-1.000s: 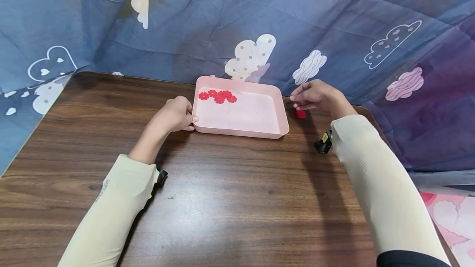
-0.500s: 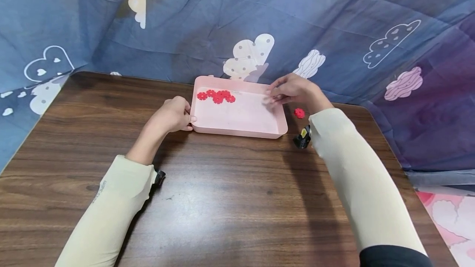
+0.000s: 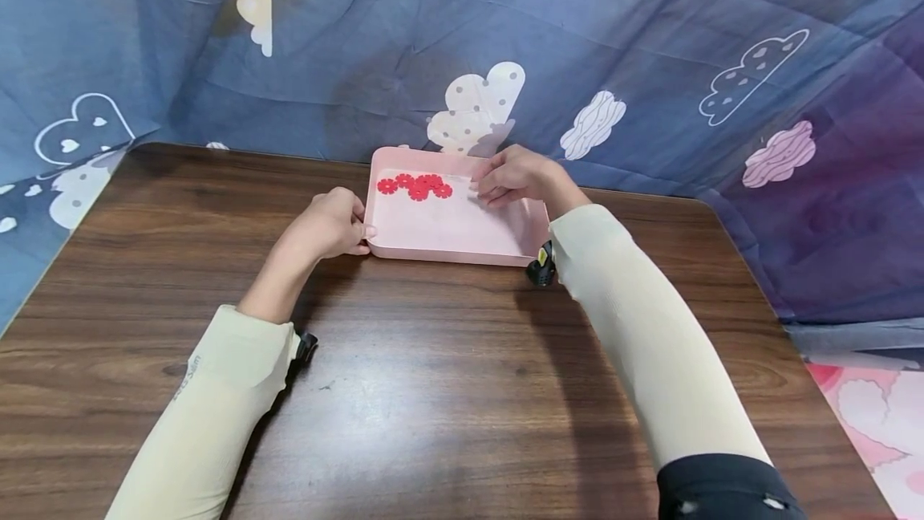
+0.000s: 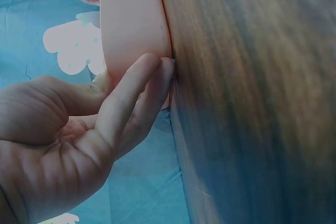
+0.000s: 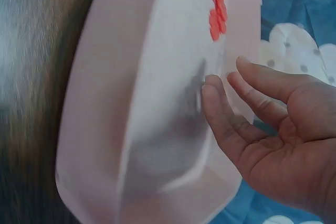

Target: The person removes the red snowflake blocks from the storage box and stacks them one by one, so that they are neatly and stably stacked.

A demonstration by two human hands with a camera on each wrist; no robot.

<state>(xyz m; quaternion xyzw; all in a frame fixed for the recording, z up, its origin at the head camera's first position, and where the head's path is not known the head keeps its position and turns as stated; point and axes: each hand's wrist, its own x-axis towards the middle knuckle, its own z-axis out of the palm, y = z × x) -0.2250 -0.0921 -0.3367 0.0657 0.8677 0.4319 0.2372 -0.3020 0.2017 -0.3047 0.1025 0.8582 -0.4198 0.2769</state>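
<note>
A shallow pink tray (image 3: 455,254) sits at the back of the table, with several red snowflake discs (image 3: 419,192) in its far left part. My left hand (image 3: 334,223) pinches the tray's near left corner; in the left wrist view its thumb is at the rim and the fingers (image 4: 128,90) lie against the outer wall. Over the right half of the tray hovers my right hand (image 3: 516,175), thumb and fingers apart. In the right wrist view nothing shows between its fingertips, and the red discs (image 5: 218,6) lie ahead of them.
Brown wood-grain table (image 3: 404,392) spreads in front of the tray. Right behind it hangs a blue curtain (image 3: 346,46) with cloud prints. A black wrist camera (image 3: 541,266) under the right sleeve overlaps the tray's near right corner.
My right hand has moved left, from beside the tray to over its inside. The lone red disc right of the tray is now hidden behind the right arm. The left hand keeps its hold.
</note>
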